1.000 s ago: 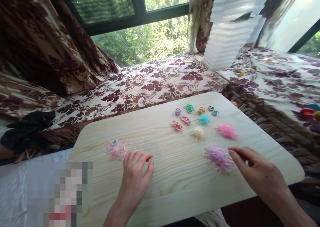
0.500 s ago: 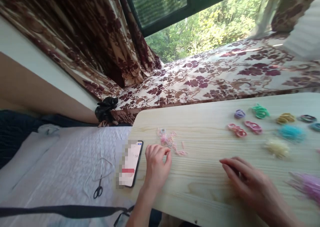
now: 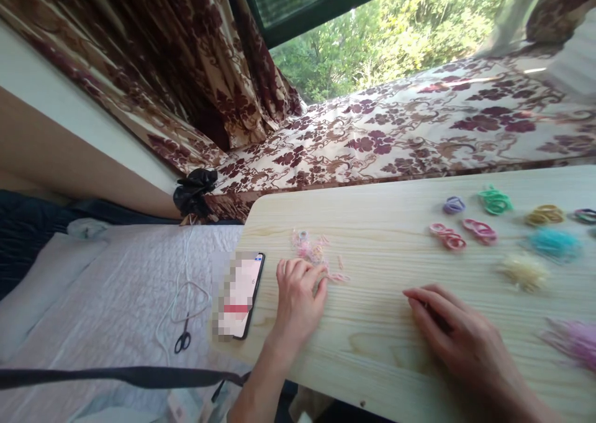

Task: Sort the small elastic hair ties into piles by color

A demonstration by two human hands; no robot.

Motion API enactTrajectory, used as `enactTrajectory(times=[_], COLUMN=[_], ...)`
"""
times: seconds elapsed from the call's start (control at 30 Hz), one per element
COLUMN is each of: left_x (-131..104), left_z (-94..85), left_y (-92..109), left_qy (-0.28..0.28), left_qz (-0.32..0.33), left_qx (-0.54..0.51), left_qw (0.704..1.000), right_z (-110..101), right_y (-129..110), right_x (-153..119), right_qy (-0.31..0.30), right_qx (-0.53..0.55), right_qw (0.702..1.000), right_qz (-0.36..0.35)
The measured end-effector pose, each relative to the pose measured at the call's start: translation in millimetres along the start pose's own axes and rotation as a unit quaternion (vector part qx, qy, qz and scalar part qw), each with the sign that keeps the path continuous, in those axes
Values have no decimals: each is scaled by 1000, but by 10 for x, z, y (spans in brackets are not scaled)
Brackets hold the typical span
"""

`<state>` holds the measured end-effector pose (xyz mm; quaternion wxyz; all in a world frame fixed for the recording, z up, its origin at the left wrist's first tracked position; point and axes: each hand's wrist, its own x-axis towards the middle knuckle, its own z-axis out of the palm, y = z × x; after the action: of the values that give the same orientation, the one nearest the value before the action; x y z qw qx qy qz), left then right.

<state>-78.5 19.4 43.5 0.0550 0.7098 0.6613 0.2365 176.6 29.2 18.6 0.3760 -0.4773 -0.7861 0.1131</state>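
At the left part of the table, my left hand (image 3: 300,295) rests palm down with its fingers loosely curved and the thumb apart. Its fingertips reach the near edge of a loose heap of small pink and pale elastic bands (image 3: 311,248). To the right, my right hand (image 3: 459,333) lies low over the wood, thumb and index fingertips pressed together. Whether something small is between them cannot be made out. Beyond this hand are red hair ties (image 3: 447,236), pink hair ties (image 3: 480,231) and a cream pile of thin bands (image 3: 524,271).
Purple (image 3: 453,205), green (image 3: 495,200) and mustard (image 3: 544,214) hair ties lie farther back, with turquoise bands (image 3: 555,243) and lilac bands (image 3: 575,341) at right. A phone (image 3: 242,295) lies at the table's left edge. Scissors (image 3: 183,342) and white cord (image 3: 190,283) are on the bed.
My left hand has shifted slightly right and closer to the pink bands. The right hand has moved slightly left, still pinched. The whole view has tilted a little.
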Motion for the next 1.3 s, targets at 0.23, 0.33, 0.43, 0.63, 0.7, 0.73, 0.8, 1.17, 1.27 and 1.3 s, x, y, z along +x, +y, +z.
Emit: enactTrajectory(times=[0.23, 0.33, 0.43, 0.63, 0.7, 0.73, 0.8, 1.17, 1.27, 1.3], left_x=[-33, -55, -66, -71, -73, -72, -70, -82, -77, -73], left_z=[-61, -76, -91, -95, -79, -70, -54, -36, -26, -25], left_y=[-35, 4, 10, -64, -78, -81, -79, -62, -74, -74], left_qy=[-7, -31, -24, 6, 5, 5, 5, 18, 21, 22], left_qz=[20, 38, 29, -3, -10, -12, -15, -16, -27, -30], left_qx=[20, 24, 27, 30, 25, 24, 26, 22, 24, 25], left_qw=[1000, 999, 999, 1000, 1000, 1000, 1000, 999, 999, 999], right_z=[0, 3, 2, -2, -2, -1, 4, 10, 16, 17], right_y=[-15, -19, -18, 4, 5, 4, 0, 14, 13, 11], right_x=[13, 18, 11, -8, -6, -3, 2, -22, -7, -3], right_qy=[-5, -3, 0, -5, -7, -7, -7, -13, -15, -17], right_qx=[1, 0, 0, -6, -8, -9, -12, -12, -3, 1], right_qw=[1000, 1000, 1000, 1000, 1000, 1000, 1000, 1000, 1000, 1000], right_qz=[-3, -4, -5, -11, -13, -14, -14, -4, 4, 7])
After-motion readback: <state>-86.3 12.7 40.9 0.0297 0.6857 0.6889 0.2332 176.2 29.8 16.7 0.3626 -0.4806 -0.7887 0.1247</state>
